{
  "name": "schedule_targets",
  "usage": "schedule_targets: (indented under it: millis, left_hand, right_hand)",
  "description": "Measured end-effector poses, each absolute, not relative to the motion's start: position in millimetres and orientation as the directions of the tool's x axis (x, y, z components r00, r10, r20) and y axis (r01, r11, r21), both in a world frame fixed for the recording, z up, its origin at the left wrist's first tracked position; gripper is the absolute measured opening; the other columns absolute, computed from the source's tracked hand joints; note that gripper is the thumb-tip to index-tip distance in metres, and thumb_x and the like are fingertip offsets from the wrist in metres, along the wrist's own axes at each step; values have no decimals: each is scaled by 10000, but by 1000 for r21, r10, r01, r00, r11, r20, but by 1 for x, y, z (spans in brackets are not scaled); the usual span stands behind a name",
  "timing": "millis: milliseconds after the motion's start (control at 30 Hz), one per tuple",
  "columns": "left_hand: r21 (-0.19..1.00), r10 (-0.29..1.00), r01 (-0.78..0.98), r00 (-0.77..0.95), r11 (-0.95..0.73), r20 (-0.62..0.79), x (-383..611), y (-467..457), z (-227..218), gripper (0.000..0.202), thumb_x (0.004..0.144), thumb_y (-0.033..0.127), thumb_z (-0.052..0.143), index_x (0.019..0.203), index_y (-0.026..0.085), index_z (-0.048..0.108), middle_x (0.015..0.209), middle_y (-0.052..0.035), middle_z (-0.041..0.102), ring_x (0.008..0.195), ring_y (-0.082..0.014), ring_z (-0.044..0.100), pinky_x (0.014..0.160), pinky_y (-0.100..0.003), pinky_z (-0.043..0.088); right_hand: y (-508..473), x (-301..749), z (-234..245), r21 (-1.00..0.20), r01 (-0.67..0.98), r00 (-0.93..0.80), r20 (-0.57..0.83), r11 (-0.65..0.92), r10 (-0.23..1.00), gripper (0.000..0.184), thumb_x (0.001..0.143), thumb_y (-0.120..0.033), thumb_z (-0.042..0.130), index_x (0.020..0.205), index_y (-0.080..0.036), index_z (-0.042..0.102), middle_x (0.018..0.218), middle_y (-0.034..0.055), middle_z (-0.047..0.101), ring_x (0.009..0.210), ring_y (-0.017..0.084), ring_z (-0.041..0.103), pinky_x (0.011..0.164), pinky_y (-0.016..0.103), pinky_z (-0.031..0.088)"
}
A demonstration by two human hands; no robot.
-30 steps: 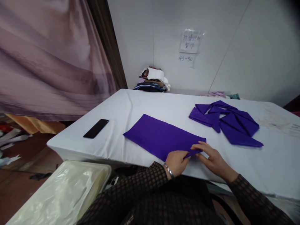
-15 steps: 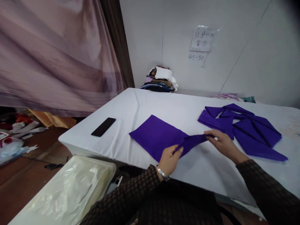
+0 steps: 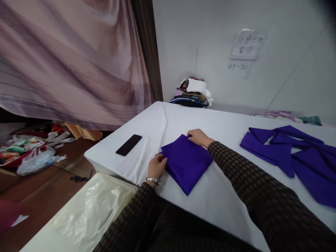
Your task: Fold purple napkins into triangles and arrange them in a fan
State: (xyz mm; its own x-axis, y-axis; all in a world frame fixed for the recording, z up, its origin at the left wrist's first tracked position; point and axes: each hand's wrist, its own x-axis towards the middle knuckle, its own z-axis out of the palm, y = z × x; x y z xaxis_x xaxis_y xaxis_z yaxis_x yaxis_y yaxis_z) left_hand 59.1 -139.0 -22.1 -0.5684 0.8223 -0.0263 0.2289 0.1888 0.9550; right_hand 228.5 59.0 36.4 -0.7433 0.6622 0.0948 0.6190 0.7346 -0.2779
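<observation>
"Purple folded cloth of smooth fabric, shaped like a rough diamond (image 3: pixel 187 166): where is it laid?"

"On the near part of the white-cloth-covered worktop (image 3: pixel 223 126), flat, with one corner pointed at the body and the opposite corner towards the wall."

"How is it held?"

"At two places. Its left corner is pinched between the thumb and fingers of the bare left hand (image 3: pixel 156 167), on whose wrist a silver-coloured bracelet (image 3: pixel 153 181) is worn. Its far corner appears to be pinched by the bare right hand (image 3: pixel 199 137)."

"And which way does it lie from each grip?"

"From the left grip it is spread to the right; from the right grip it is spread back towards the body. The short far-left edge is thus framed between the two. The near and right corners are left unheld."

"Is one hand nearer?"

"Neither; the cloth is touched by both, though the right is set farther from the body. No strong long axis is seen. At the left corner a narrow point of under layer is shown, so evenness is best judged there."

"What is set around?"

"A flat black rectangular phone (image 3: pixel 128 145) beyond the left hand, and loose purple cloth pieces (image 3: pixel 270 150) well apart on the right."
</observation>
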Motion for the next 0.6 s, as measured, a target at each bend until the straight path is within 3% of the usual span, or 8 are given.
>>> schedule_targets:
  millis: [200,367,600]
  left_hand:
    - [715,813,608,-574,346,95,55,-147,-26,447,762,248,531,1207,211,506,779,21,659,668,-141,602,657,-262,442]
    - [696,812,629,-573,345,115,61,-150,-27,579,779,238,514,1340,212,373,861,16,654,638,-129,597,625,-256,439]
    - [696,818,638,-561,329,127,61,-152,-31,622,754,181,479,1361,222,352,944,-3,625,725,-147,603,663,-272,464]
  right_hand:
    - [76,205,12,-297,594,-767,71,748,637,157,778,-186,631,919,-206,697,952,62,698,909,220,609,796,291,407]
    - [91,196,10,-340,568,-778,73,749,624,186,782,-175,635,960,-192,687,978,74,691,925,215,604,788,289,419]
    - [97,181,-6,-436,545,-765,89,716,637,250,790,-177,641,1039,-180,664,990,62,693,909,184,616,796,272,436]
